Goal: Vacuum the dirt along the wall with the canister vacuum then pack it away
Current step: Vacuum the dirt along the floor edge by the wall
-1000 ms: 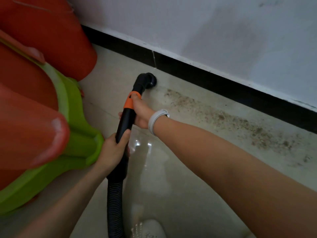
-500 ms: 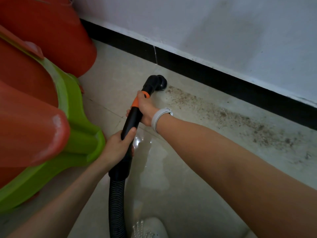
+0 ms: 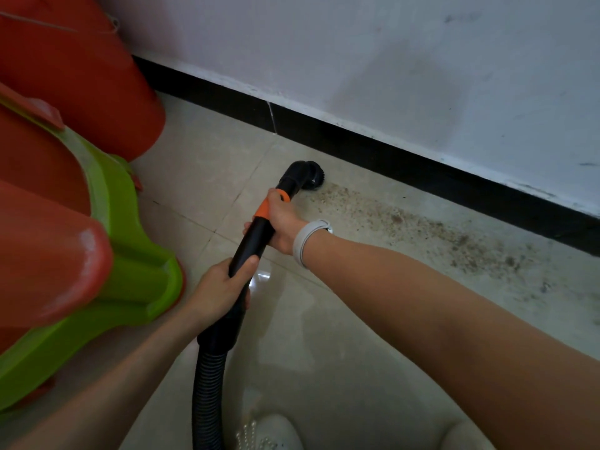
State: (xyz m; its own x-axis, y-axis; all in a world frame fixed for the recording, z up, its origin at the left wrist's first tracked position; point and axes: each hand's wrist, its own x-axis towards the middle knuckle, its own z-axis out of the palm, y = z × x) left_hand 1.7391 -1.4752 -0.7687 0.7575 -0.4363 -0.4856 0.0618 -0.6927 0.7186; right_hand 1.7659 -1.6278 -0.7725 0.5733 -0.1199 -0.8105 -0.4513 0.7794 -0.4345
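Leftmost, a stack of orange and green plastic furniture (image 3: 97,222) is being catalogued, standing on the tiled floor (image 3: 324,352) and crowding the corner. Next, the left hand (image 3: 220,290) is being recorded as wrapped fully closed around the lower part of the black vacuum wand (image 3: 253,241), just above where the ribbed hose (image 3: 207,384) is being led down and out of view beside a white shoe (image 3: 266,433). Further along, the right hand (image 3: 282,222), with a pale wristband (image 3: 308,241) being worn, is being kept closed around the wand at its orange collar (image 3: 264,209). The round brush nozzle (image 3: 305,177) is being held down on the floor close to the black skirting (image 3: 389,157), at the left end of the dirt strip (image 3: 438,235), which is being shown running rightward along the wall (image 3: 389,76). The canister itself is not being shown. Judged from this, most of the dirt is not yet being reached. Several risks are being noted: grit could be scattered rather than lifted if the nozzle is being swept too quickly or tilted off the tile; the skirting could be scuffed if the nozzle is being pushed hard against it; the hose could be snagged on the furniture or trodden on near the shoe, so that the wand is being jerked off its line.
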